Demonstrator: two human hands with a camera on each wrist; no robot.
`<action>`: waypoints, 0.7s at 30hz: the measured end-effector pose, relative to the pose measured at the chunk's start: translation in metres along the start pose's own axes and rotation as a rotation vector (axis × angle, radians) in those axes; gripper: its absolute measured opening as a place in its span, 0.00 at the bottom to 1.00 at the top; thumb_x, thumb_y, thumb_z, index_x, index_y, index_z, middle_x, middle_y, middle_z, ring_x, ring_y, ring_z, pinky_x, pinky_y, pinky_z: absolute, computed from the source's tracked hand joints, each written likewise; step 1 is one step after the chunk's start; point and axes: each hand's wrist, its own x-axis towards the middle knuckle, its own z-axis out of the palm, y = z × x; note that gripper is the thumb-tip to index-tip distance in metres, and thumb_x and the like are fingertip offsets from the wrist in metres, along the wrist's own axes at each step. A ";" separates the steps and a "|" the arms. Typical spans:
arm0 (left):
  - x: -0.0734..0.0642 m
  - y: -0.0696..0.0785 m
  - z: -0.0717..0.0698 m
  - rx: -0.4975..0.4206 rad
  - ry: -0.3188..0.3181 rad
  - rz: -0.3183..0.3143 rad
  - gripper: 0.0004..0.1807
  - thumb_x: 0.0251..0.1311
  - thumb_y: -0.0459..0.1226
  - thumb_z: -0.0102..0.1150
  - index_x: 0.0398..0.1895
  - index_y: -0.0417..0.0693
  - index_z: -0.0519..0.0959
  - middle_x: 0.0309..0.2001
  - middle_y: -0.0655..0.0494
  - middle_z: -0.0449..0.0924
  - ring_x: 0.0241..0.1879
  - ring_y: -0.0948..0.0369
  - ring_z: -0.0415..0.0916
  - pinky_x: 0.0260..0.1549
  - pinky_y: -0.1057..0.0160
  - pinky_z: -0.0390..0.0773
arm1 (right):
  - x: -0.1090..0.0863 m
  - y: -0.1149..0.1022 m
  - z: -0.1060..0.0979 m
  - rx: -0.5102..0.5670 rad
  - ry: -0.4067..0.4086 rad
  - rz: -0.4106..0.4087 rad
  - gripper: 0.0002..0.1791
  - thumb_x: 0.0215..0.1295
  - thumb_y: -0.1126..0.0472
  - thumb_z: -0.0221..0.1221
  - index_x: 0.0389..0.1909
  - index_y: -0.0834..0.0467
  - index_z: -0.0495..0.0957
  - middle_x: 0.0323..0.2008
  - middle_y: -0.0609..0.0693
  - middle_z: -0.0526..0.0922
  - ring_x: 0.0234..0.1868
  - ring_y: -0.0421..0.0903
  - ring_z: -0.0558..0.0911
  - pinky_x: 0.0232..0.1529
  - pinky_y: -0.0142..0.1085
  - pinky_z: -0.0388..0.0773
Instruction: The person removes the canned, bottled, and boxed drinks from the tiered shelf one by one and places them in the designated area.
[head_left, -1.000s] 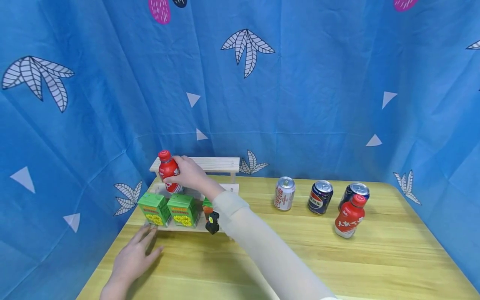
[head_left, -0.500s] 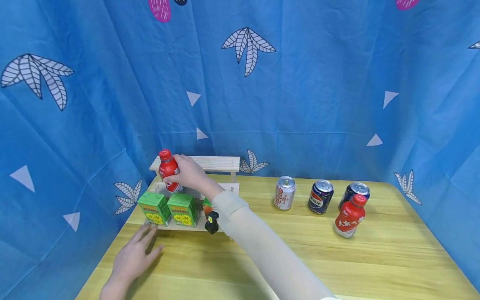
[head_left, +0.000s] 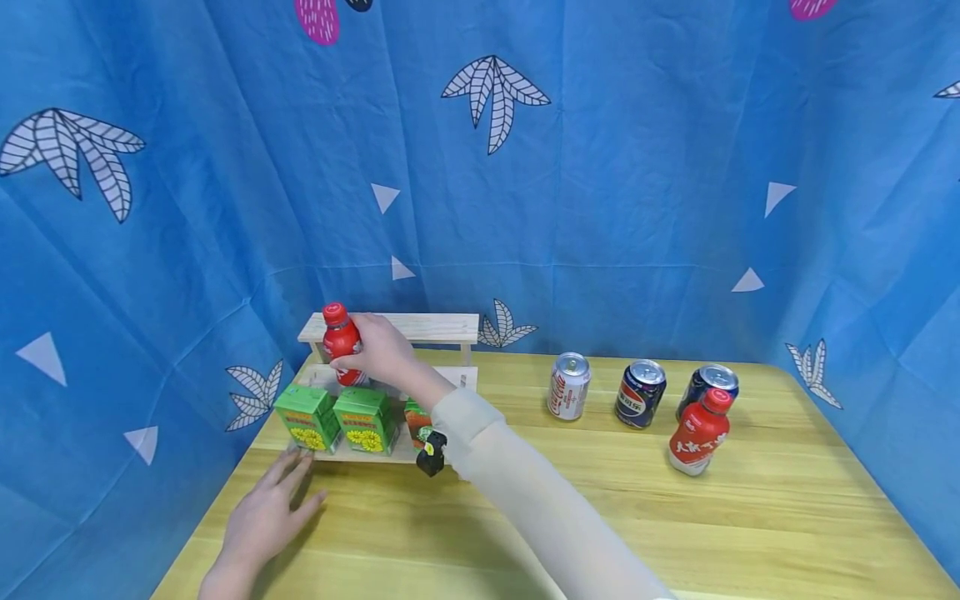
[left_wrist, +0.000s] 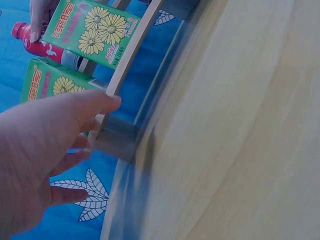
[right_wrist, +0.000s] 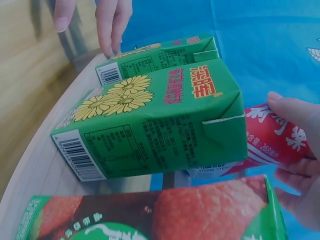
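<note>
My right hand grips a red drink bottle from its right side, thumb and fingers round the body. The bottle stands upright at the left of the rack's middle shelf, its base hidden behind green drink cartons. Two of these cartons with yellow flowers stand on the lowest shelf; beside them is a carton with red fruit, partly hidden by my wrist in the head view. My left hand touches the front left corner of the low wooden rack, thumb spread apart.
Right of the rack on the wooden table stand a white cola can, a dark blue cola can and another dark blue can. A second red bottle stands before that last can. Blue cloth hangs around the table.
My right hand and the red bottle have shifted slightly to the right along the shelf. The left hand keeps its place at the rack's corner.
</note>
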 end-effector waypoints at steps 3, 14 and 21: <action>0.000 0.000 0.000 0.001 -0.001 0.001 0.38 0.58 0.54 0.63 0.66 0.41 0.70 0.70 0.36 0.62 0.64 0.36 0.67 0.47 0.35 0.78 | -0.003 0.001 -0.003 -0.010 -0.001 -0.003 0.35 0.55 0.47 0.70 0.62 0.55 0.71 0.53 0.47 0.82 0.52 0.42 0.80 0.52 0.30 0.81; 0.000 0.001 -0.001 0.000 -0.001 0.003 0.39 0.57 0.54 0.64 0.67 0.41 0.70 0.70 0.36 0.62 0.64 0.35 0.67 0.47 0.35 0.78 | -0.015 0.005 -0.019 0.004 0.014 0.009 0.36 0.55 0.45 0.70 0.62 0.55 0.70 0.50 0.47 0.81 0.49 0.42 0.80 0.46 0.30 0.82; -0.001 0.000 -0.001 -0.001 0.024 0.011 0.38 0.57 0.53 0.64 0.66 0.41 0.70 0.69 0.35 0.63 0.62 0.35 0.68 0.46 0.35 0.78 | -0.023 0.005 -0.030 -0.020 0.021 0.008 0.36 0.55 0.45 0.70 0.62 0.55 0.70 0.50 0.47 0.81 0.50 0.42 0.77 0.47 0.32 0.82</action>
